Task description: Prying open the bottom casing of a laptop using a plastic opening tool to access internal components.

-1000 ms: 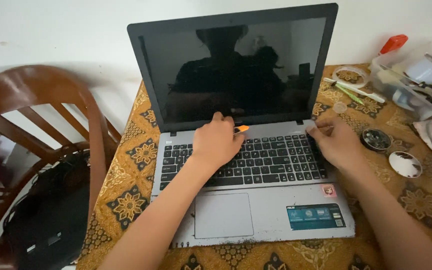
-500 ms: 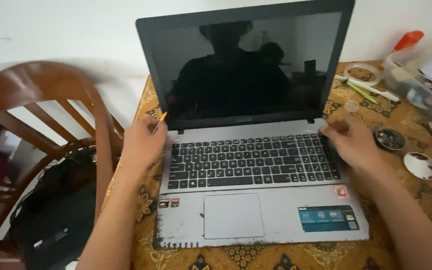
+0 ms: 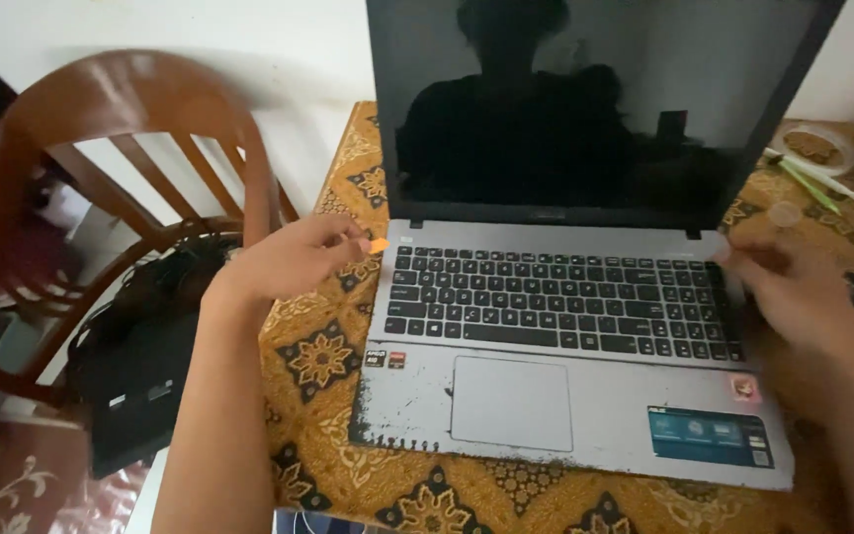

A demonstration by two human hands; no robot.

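Head view: left hand (image 3: 284,262) pinches a small orange pick (image 3: 378,244) at the laptop (image 3: 585,396)'s ten o'clock corner; right hand (image 3: 793,287), blurred, grip unclear, rests at three o'clock. Prying seems underway; steady bracing looks needed next.

Left hand (image 3: 294,259) reaching forward, fingers pinching together, right hand (image 3: 793,287) resting palm down, fingers curling, blurred

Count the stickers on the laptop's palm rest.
3: a small pair left of the touchpad, a pink one at right, a blue one below it. The right hand may hide more.
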